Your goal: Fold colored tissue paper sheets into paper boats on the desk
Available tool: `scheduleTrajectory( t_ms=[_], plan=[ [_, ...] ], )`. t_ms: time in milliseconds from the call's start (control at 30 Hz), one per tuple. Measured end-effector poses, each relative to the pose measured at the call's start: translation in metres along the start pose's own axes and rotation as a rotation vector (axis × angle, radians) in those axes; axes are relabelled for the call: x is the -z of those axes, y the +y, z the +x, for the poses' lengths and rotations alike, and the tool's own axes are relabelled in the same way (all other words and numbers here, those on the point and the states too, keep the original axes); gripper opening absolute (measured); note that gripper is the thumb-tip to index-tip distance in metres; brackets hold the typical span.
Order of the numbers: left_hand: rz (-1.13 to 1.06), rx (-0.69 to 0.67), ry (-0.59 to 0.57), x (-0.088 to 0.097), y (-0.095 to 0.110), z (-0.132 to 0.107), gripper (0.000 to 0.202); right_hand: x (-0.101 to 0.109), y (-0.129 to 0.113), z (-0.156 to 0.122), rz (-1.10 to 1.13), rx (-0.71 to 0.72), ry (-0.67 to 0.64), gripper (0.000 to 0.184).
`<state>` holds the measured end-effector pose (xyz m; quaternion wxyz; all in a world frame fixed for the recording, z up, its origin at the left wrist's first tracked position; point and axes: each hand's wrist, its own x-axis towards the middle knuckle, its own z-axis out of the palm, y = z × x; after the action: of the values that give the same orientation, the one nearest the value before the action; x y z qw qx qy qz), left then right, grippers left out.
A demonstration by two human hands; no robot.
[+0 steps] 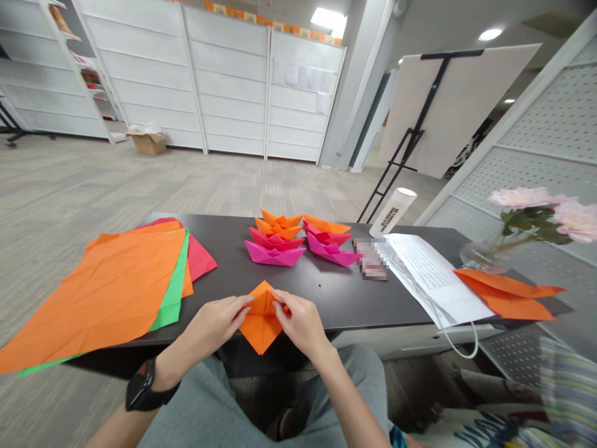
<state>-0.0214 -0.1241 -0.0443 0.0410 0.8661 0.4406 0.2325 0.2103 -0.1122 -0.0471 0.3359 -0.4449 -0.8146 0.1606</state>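
A folded orange paper [262,336] in a diamond shape, with creases through its middle, is held at the table's front edge. My left hand [221,320] pinches its left corner between thumb and fingers, and a dark watch sits on that wrist. On the opposite side my right hand [301,320] grips the right edge near the top, fingers closed. Beyond the hands stand two rows of folded paper boats: a magenta boat [275,254], a red boat [275,239] and orange boats [280,219] on the left, with another magenta boat [331,250] leading the right row.
Large orange sheets [125,280] over green and red ones overhang the dark table [336,305] at left. To the right lie printed pages [433,274], a white cable [471,348] and orange paper [517,298], with a white bottle [394,211] and a flower vase [485,252] behind.
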Motion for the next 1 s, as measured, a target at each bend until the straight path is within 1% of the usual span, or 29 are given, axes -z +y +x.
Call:
scheduleTrajectory(
  t_ms=[100,200,267,367,500,567,667,733,767,833,1000],
  plan=[
    [-0.135,0.123,0.035,-0.004,-0.004,0.009,0.025,-0.008,0.003,0.012,0.025,-0.065,0.052,0.031],
    [-0.209,0.155,0.075,-0.010,-0.007,0.013,0.022,-0.013,0.003,0.016,-0.048,-0.075,0.036,0.024],
    [-0.176,0.112,0.094,-0.014,-0.007,0.012,0.020,-0.013,0.001,0.016,-0.127,-0.069,0.026,0.022],
    [-0.031,0.014,0.098,-0.017,-0.001,0.007,0.028,-0.011,-0.002,0.014,-0.217,-0.050,0.014,0.020],
    [0.166,-0.059,0.068,-0.023,0.015,-0.005,0.035,-0.005,-0.009,0.015,-0.242,-0.050,-0.011,0.018],
    [0.238,-0.073,0.061,-0.027,0.021,-0.011,0.043,-0.004,-0.015,0.014,-0.233,-0.031,-0.012,0.019],
    [0.276,-0.089,0.033,-0.030,0.022,-0.018,0.052,-0.005,-0.027,0.006,-0.187,0.074,-0.054,0.027],
    [0.272,-0.108,0.010,-0.030,0.020,-0.020,0.056,-0.006,-0.034,-0.003,-0.147,0.142,-0.134,0.039],
    [0.271,-0.116,0.002,-0.029,0.019,-0.020,0.059,-0.006,-0.035,-0.008,-0.138,0.150,-0.171,0.046],
    [0.274,-0.128,-0.012,-0.028,0.015,-0.021,0.066,-0.002,-0.032,-0.018,-0.144,0.126,-0.221,0.055],
    [0.290,-0.131,-0.024,-0.019,0.004,-0.028,0.076,0.022,-0.008,-0.033,-0.215,0.020,-0.231,0.048]
  ],
)
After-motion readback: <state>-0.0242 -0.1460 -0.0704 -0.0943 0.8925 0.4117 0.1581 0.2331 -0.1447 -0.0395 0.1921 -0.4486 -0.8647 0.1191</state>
